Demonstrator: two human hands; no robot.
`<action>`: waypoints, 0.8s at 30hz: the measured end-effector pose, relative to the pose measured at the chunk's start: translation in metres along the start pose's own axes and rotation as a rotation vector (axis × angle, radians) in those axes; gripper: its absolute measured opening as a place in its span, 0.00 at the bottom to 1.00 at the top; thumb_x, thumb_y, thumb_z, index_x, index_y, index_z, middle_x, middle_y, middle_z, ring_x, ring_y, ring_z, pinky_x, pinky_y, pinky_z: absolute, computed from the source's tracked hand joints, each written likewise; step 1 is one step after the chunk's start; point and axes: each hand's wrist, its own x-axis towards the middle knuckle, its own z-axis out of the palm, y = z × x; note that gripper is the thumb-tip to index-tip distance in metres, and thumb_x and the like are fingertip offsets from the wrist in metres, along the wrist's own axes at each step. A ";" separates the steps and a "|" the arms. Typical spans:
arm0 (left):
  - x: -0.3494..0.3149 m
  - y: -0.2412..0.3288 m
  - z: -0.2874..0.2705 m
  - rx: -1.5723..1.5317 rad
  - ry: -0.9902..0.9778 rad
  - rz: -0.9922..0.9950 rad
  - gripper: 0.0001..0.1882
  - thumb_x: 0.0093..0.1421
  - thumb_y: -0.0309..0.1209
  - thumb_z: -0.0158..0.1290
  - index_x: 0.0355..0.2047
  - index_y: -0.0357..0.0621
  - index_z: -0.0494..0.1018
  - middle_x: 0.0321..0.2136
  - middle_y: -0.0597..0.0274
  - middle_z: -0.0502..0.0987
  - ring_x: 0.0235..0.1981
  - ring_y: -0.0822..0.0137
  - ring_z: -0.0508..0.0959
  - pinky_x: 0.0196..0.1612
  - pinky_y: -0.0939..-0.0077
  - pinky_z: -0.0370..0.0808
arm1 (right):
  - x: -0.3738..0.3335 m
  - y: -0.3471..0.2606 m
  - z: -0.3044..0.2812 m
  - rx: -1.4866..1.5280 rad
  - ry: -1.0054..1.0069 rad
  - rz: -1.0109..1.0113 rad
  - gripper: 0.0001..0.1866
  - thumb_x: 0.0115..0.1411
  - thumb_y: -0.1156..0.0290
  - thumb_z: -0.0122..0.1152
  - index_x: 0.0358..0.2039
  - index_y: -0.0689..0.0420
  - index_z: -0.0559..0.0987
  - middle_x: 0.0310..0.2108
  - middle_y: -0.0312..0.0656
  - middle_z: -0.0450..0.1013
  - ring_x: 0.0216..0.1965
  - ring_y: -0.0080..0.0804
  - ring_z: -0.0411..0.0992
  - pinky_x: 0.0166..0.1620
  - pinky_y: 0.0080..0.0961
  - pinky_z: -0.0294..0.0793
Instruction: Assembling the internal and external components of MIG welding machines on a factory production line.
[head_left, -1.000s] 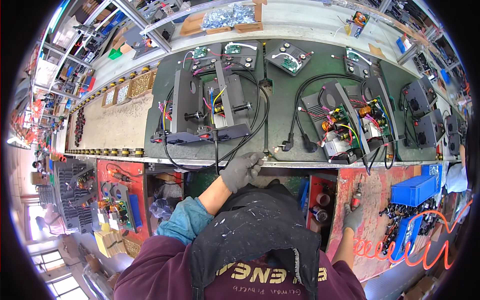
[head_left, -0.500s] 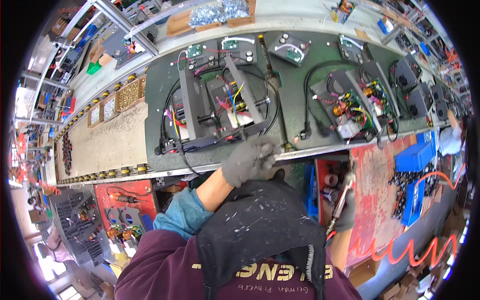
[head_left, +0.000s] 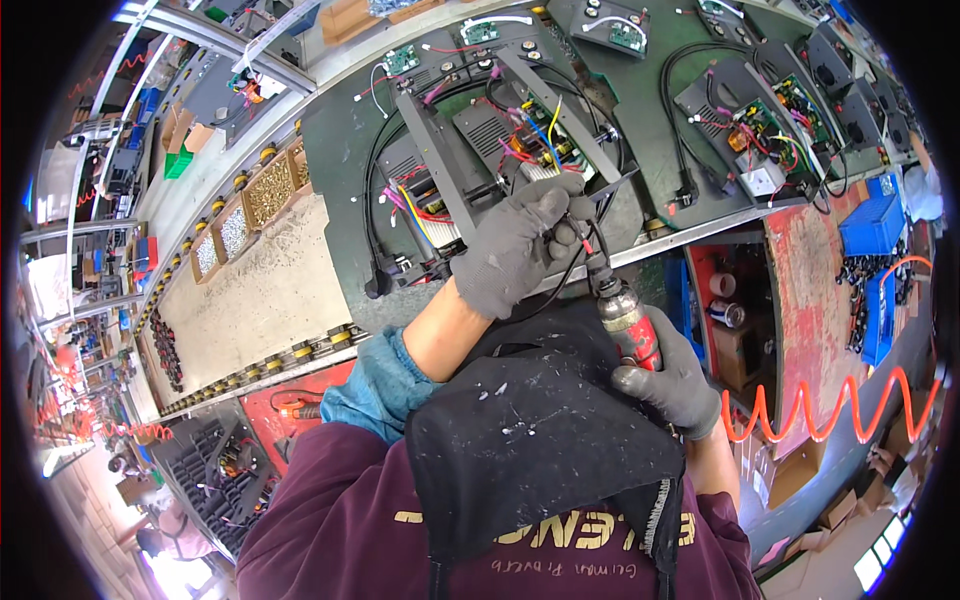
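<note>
My right hand (head_left: 680, 385), in a grey glove, is wrapped round a red and silver air screwdriver (head_left: 628, 325). The driver slants up and left, its nose at the fingers of my left hand (head_left: 508, 250). That hand is gloved too, its fingers bent together in front of the near edge of an opened dark metal housing (head_left: 550, 130); whatever they pinch is hidden. Coloured wires and a circuit board show inside the housing. A second opened housing (head_left: 425, 190) stands to its left, with a black power cable (head_left: 370, 215) looped around its side.
More opened units (head_left: 755, 130) stand on the green bench mat at the right. At the left, small trays of screws (head_left: 268, 195) border a pale board. An orange coiled air hose (head_left: 830, 405) hangs at right, near blue bins (head_left: 872, 225) and a worn red tabletop (head_left: 815, 300).
My right hand has brought the screwdriver from the right side up to my left hand. My left hand has moved slightly up and right, to the housing edge. The whole view has shifted.
</note>
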 end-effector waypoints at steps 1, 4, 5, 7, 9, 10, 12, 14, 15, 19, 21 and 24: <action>-0.001 0.002 -0.003 -0.025 -0.010 0.001 0.16 0.66 0.32 0.49 0.51 0.40 0.70 0.34 0.60 0.78 0.25 0.77 0.73 0.27 0.85 0.72 | 0.000 0.001 0.004 -0.019 0.002 0.021 0.38 0.44 0.59 0.72 0.54 0.59 0.68 0.38 0.38 0.71 0.40 0.24 0.67 0.47 0.24 0.66; 0.001 0.006 -0.008 0.026 -0.024 -0.042 0.17 0.65 0.35 0.49 0.52 0.41 0.69 0.35 0.62 0.78 0.26 0.78 0.73 0.28 0.85 0.71 | 0.004 0.004 0.010 -0.006 0.005 -0.002 0.37 0.45 0.60 0.72 0.54 0.59 0.68 0.37 0.38 0.71 0.39 0.24 0.67 0.47 0.25 0.67; 0.002 0.007 -0.008 0.082 -0.028 -0.042 0.19 0.65 0.38 0.50 0.53 0.42 0.68 0.36 0.64 0.78 0.27 0.79 0.73 0.30 0.86 0.70 | 0.005 0.004 0.011 -0.007 0.024 -0.003 0.37 0.45 0.60 0.72 0.54 0.59 0.68 0.37 0.38 0.71 0.39 0.24 0.67 0.47 0.25 0.67; 0.007 0.008 -0.006 0.088 -0.022 -0.027 0.18 0.65 0.35 0.50 0.52 0.41 0.69 0.35 0.62 0.78 0.27 0.78 0.74 0.29 0.86 0.71 | 0.008 0.005 0.010 0.052 0.006 0.008 0.38 0.44 0.59 0.72 0.54 0.59 0.68 0.39 0.38 0.71 0.41 0.24 0.67 0.48 0.25 0.66; 0.012 0.008 -0.004 0.100 -0.014 -0.012 0.16 0.64 0.31 0.51 0.51 0.39 0.70 0.35 0.60 0.79 0.27 0.78 0.74 0.27 0.85 0.72 | 0.010 0.005 0.010 0.173 -0.005 0.020 0.38 0.44 0.58 0.71 0.54 0.59 0.68 0.40 0.37 0.70 0.42 0.24 0.66 0.48 0.25 0.65; 0.015 0.009 -0.003 0.059 -0.068 -0.002 0.17 0.64 0.32 0.51 0.51 0.39 0.69 0.36 0.60 0.79 0.27 0.77 0.74 0.28 0.84 0.72 | 0.012 0.006 0.010 0.282 -0.020 0.044 0.38 0.44 0.57 0.71 0.54 0.59 0.68 0.41 0.37 0.70 0.43 0.24 0.66 0.49 0.24 0.65; 0.022 0.008 0.000 0.033 -0.127 -0.015 0.18 0.64 0.33 0.51 0.52 0.39 0.69 0.37 0.60 0.78 0.28 0.77 0.74 0.28 0.84 0.72 | 0.015 0.008 0.011 0.329 -0.009 0.012 0.39 0.44 0.56 0.72 0.55 0.59 0.68 0.42 0.37 0.69 0.44 0.25 0.65 0.50 0.24 0.64; 0.030 0.006 0.003 -0.018 -0.104 -0.050 0.20 0.64 0.37 0.51 0.53 0.39 0.68 0.38 0.60 0.78 0.29 0.76 0.74 0.30 0.82 0.72 | 0.019 0.011 0.009 0.375 0.008 0.014 0.40 0.44 0.54 0.72 0.55 0.59 0.68 0.42 0.36 0.69 0.44 0.25 0.65 0.50 0.24 0.64; 0.033 0.007 0.005 -0.010 -0.106 -0.070 0.20 0.64 0.37 0.51 0.53 0.39 0.68 0.38 0.60 0.78 0.29 0.76 0.74 0.30 0.82 0.72 | 0.021 0.014 0.006 0.371 0.012 0.013 0.41 0.43 0.53 0.72 0.54 0.60 0.68 0.42 0.36 0.69 0.44 0.25 0.65 0.50 0.25 0.63; 0.045 0.039 0.009 0.119 -0.081 -0.272 0.24 0.65 0.45 0.50 0.52 0.38 0.68 0.37 0.62 0.76 0.30 0.75 0.74 0.29 0.80 0.70 | 0.024 0.033 -0.009 0.405 0.094 -0.035 0.43 0.42 0.50 0.74 0.54 0.61 0.68 0.43 0.37 0.68 0.44 0.25 0.65 0.50 0.25 0.64; 0.057 0.070 0.008 0.523 -0.097 -0.098 0.21 0.61 0.41 0.54 0.51 0.44 0.70 0.36 0.61 0.75 0.31 0.71 0.75 0.33 0.78 0.70 | 0.025 0.048 -0.020 0.377 0.171 -0.053 0.44 0.41 0.49 0.74 0.53 0.61 0.68 0.42 0.37 0.69 0.42 0.25 0.66 0.48 0.25 0.65; 0.089 0.095 0.005 1.910 -0.022 0.268 0.19 0.53 0.34 0.57 0.48 0.54 0.74 0.33 0.60 0.73 0.34 0.64 0.75 0.36 0.71 0.72 | 0.036 0.077 -0.034 0.343 0.266 -0.011 0.43 0.42 0.50 0.74 0.53 0.61 0.68 0.37 0.36 0.72 0.39 0.25 0.68 0.45 0.26 0.67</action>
